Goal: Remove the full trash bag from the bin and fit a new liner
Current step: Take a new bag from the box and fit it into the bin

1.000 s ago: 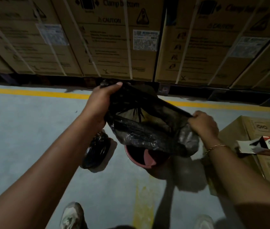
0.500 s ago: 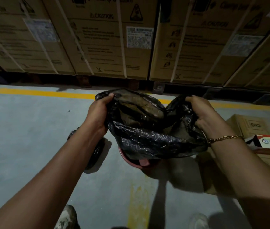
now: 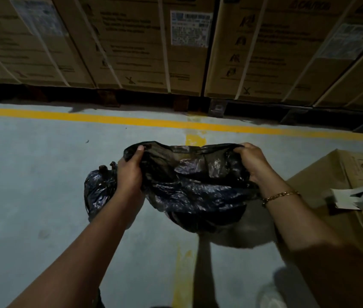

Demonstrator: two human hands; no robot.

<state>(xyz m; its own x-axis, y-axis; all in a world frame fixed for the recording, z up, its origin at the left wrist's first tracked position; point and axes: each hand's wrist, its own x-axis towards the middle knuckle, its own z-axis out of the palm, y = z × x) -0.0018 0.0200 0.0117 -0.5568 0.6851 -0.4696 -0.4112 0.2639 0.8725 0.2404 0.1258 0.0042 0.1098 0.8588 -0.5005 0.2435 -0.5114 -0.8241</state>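
Observation:
I hold a new black plastic liner (image 3: 193,187) stretched between both hands, low over the floor. My left hand (image 3: 130,174) grips its left rim with the thumb over the edge. My right hand (image 3: 253,165), with a gold bracelet on the wrist, grips the right rim. The liner's mouth is pulled wide and its body sags downward. The bin is hidden under the liner. A full, tied black trash bag (image 3: 99,190) sits on the floor just left of my left wrist.
Tall strapped cardboard cartons (image 3: 176,45) on pallets line the far side behind a yellow floor line (image 3: 87,117). An open cardboard box (image 3: 342,185) with a small red and white carton (image 3: 358,196) on it stands at the right. My shoes show at the bottom edge.
Both hands have lowered with the liner and spread its mouth wider. The pink bin that showed beneath the liner is now covered by it.

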